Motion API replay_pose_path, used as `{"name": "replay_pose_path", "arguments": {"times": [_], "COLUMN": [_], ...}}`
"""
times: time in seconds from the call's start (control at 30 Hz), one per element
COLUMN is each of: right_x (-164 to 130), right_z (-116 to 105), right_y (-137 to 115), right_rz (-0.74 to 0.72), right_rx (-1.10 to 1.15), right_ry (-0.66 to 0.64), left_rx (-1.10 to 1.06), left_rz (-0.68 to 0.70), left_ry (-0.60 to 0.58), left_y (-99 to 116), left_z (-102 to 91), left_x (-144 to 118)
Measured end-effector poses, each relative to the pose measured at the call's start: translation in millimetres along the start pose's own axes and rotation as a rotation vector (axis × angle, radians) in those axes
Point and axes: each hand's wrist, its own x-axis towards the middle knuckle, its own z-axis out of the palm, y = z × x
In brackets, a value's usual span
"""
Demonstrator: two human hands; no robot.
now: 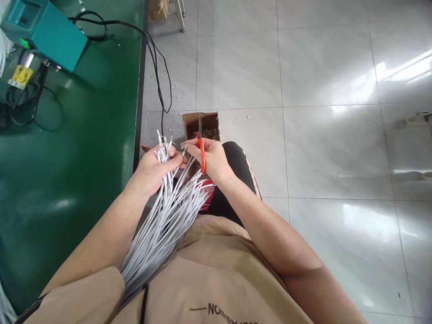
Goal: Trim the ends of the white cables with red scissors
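Observation:
Thin white cables lie in a thick bundle across my lap and run up to my hands. My left hand is closed round several cable ends, which stick up above the fingers with frayed tips. Orange-handled scissors are held in my right hand, blades pointing away from me. The same hand's thumb and fingertips pinch the end of one cable, where a bit of green wire shows. My hands are close together, just in front of an open cardboard box with small scraps inside.
On my left stands a green-topped table carrying a teal machine and a yellow-labelled connector. Black cords hang over its edge. Small clippings dot the grey tiled floor round the box. A stool leg stands at the top.

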Motion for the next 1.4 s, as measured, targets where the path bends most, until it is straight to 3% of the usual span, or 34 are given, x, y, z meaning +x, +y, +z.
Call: {"name": "replay_pose_path", "arguments": {"times": [0.23,0.4,0.67,0.8,0.9,1.0,1.07,1.23,1.4], "right_x": [-3.4,-3.2,1.1,2.2,1.3,-0.4,-1.3,-1.3,-2.1], "right_z": [-3.3,-5.6,1.1,1.1,1.0,0.6,-0.9,-6.0,-10.2], "right_y": [6.2,6.1,-4.3,0.9,5.7,4.3,0.0,-8.9,-7.4], "right_rz": [-0.040,-0.176,-0.169,-0.101,-0.075,-0.074,-0.075,-0.076,-0.142], "right_rx": [-0.077,-0.188,-0.383,-0.405,-0.364,-0.312,-0.248,-0.118,-0.301], "right_ry": [0.102,0.247,0.079,0.095,0.116,0.119,0.069,-0.135,-0.089], "left_rx": [0.033,-0.016,0.017,0.114,0.356,0.581,0.514,0.075,-0.038], "left_rz": [0.030,-0.090,-0.029,0.061,0.186,0.245,0.209,0.099,0.047], "left_ry": [0.124,0.061,-0.013,0.129,0.287,0.326,0.272,0.087,0.039], "left_y": [1.6,4.3,-2.4,-3.2,-1.3,0.3,0.0,-2.1,1.0], "left_z": [3.2,-0.8,-5.4,-5.3,-4.3,-3.6,-3.3,-0.8,1.3], "left_x": [-1.0,-0.6,2.1,2.1,0.6,-0.7,-1.1,-1.9,-2.2]}}
